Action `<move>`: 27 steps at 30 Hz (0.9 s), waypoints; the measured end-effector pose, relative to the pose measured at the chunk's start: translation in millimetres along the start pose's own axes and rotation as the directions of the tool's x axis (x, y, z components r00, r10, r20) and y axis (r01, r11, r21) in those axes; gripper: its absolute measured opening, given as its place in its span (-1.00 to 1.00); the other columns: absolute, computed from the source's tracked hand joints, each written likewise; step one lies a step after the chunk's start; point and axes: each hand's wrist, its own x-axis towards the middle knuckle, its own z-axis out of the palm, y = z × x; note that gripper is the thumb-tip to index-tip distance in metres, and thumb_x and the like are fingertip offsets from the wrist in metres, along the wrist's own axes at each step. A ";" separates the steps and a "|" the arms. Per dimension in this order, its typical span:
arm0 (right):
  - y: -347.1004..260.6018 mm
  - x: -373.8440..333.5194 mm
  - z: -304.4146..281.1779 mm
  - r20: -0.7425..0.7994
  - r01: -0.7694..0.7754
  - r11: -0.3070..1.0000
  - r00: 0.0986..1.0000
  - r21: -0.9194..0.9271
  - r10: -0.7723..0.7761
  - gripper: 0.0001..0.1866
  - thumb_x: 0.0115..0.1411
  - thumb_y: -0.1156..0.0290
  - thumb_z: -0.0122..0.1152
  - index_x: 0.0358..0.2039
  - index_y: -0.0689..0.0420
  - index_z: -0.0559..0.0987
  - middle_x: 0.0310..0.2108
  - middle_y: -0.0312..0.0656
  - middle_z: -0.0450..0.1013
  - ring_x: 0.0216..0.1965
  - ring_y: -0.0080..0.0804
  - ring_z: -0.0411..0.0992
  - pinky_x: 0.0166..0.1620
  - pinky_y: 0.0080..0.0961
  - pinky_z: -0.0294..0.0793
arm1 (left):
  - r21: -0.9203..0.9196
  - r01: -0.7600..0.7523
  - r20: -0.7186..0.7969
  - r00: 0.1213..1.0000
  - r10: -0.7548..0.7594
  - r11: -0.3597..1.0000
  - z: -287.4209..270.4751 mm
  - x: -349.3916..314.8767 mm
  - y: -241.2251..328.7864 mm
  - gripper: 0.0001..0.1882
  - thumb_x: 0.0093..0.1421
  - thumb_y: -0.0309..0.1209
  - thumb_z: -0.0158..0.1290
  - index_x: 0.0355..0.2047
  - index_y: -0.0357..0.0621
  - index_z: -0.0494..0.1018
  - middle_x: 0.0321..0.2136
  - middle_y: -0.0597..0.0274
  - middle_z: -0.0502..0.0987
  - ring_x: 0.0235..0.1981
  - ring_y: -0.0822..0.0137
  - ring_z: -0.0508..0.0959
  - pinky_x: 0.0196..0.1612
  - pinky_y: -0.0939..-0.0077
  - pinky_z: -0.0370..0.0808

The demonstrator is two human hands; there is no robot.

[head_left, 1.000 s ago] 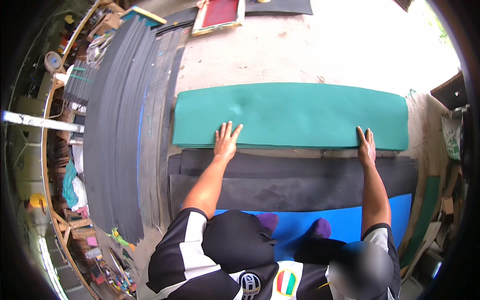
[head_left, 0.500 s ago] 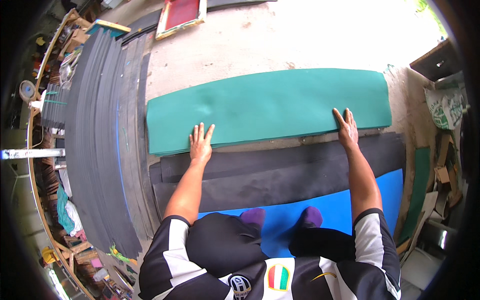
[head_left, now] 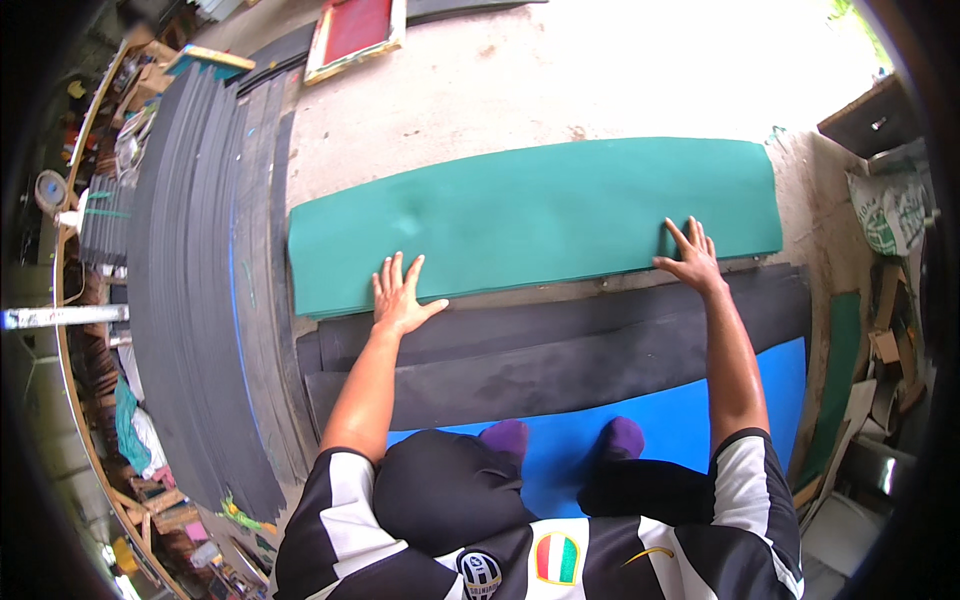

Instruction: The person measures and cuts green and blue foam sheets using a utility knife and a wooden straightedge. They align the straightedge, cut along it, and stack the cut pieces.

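A long green foam sheet (head_left: 540,210), apparently a stack of several thin layers at its near edge, stretches across the floor before me. At its near edge on the left, my left hand (head_left: 402,300) has its fingers spread, fingertips over the green surface and thumb pointing right. Further right, my right hand (head_left: 692,258) also lies with fingers apart over the near edge, its thumb out to the left. Neither hand grips anything. Black foam sheets (head_left: 520,345) lie just nearer than the green one, beneath my forearms. Under my feet is a blue sheet (head_left: 560,460).
Tall layers of dark grey sheets (head_left: 185,270) run along the left. A wooden frame with a red panel (head_left: 355,30) lies at the far left. On the right are a white sack (head_left: 888,215), a dark box (head_left: 870,120) and a narrow green strip (head_left: 835,380).
Both thumbs have swung out from the fingers, the left toward the right and the right toward the left. My left hand has shifted slightly nearer; the green sheet has barely moved in view.
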 end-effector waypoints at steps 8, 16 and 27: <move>-59.4 4.4 26.4 -0.124 -0.049 0.998 0.991 -0.043 0.043 -0.27 0.41 -0.29 -0.08 0.52 -0.65 -0.04 0.60 -0.04 -0.29 0.60 -0.06 -0.29 0.52 0.07 -0.15 | 0.040 0.028 0.105 0.994 -0.032 0.999 23.1 10.1 19.1 0.03 0.16 0.36 0.13 0.54 0.61 -0.11 0.58 0.02 -0.43 0.57 -0.11 -0.43 0.45 -0.50 -0.28; -42.7 -8.5 -5.9 0.030 -0.060 0.998 0.998 0.024 0.059 -0.14 0.36 -0.27 0.07 0.53 -0.65 -0.13 0.58 0.11 -0.25 0.58 0.07 -0.21 0.47 0.10 0.02 | 0.211 -0.119 0.536 0.844 -0.013 0.970 -70.0 55.5 56.0 0.10 0.15 0.39 0.13 0.56 0.32 -0.07 0.56 -0.11 -0.15 0.54 -0.17 -0.02 0.40 -0.57 -0.14; 9.3 -216.5 -58.5 -0.353 -0.192 0.962 0.901 0.196 0.252 -0.13 0.36 0.01 0.24 0.54 -0.53 -0.03 0.50 0.18 0.03 0.51 0.10 0.04 0.37 -0.02 0.28 | -0.286 -0.923 0.034 0.260 0.965 0.259 -106.1 6.8 456.1 -0.31 0.36 -0.05 0.11 0.33 -0.25 0.30 0.24 -0.24 0.43 0.30 -0.13 0.41 0.32 0.06 0.37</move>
